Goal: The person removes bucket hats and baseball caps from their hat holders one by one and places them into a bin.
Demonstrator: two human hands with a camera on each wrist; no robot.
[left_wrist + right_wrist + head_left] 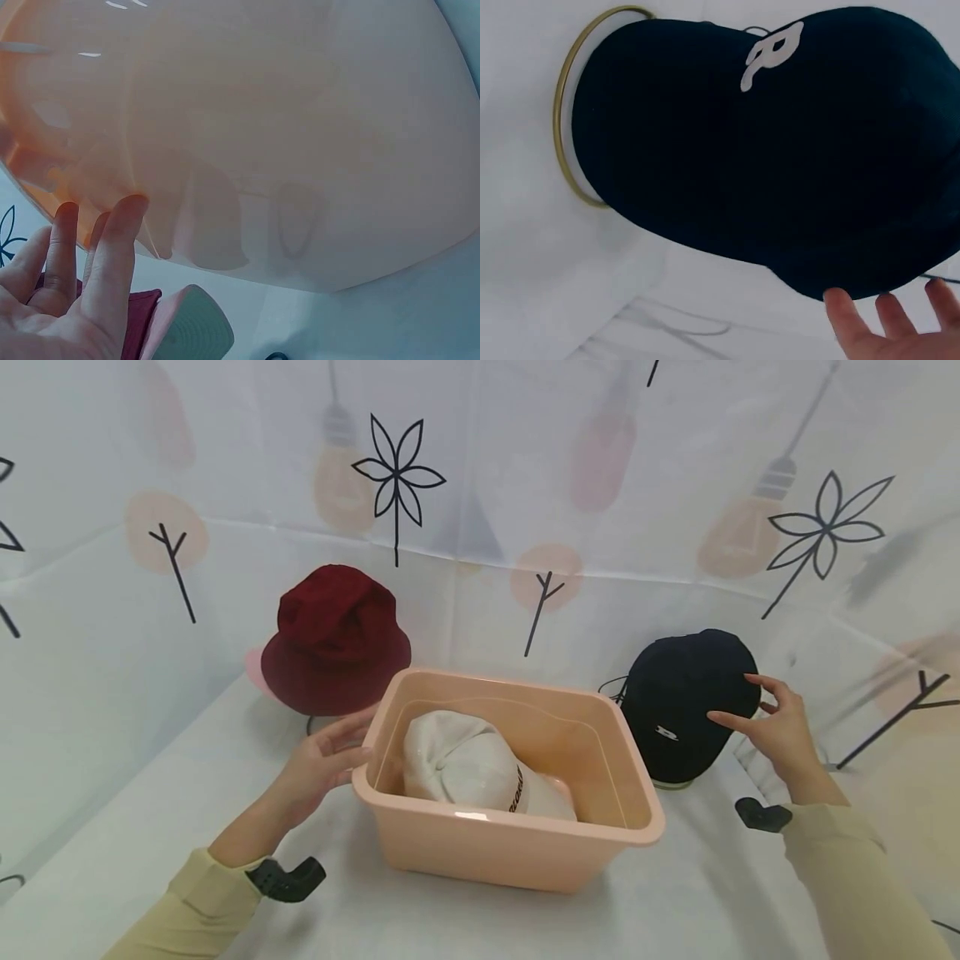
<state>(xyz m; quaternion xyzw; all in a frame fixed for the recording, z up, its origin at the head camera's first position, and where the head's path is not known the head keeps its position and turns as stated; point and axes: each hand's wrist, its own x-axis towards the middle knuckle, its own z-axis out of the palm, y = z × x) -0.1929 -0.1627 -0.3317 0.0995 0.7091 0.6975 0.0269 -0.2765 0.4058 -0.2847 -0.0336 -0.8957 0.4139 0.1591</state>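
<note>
My left hand (322,767) is at the left rim of a peach plastic tub (480,847), fingers extended. In the left wrist view its fingertips (129,210) lie against the tub's shiny wall (315,135). Inside the tub lies a white baseball cap (468,764), its dark-lettered brim toward the right. My right hand (783,727) is at the right edge of a dark navy baseball cap (686,693), thumb and fingers spread apart. The right wrist view shows fingertips (840,300) right at the crown's edge and a pale emblem (774,54) on the cap's front.
A maroon bucket hat (337,643) stands behind the tub at left, with a pink edge (255,670) showing behind it. A gold wire ring (557,112) shows beyond the navy cap's brim. Patterned cloth (465,468) hangs behind the white table surface (337,910).
</note>
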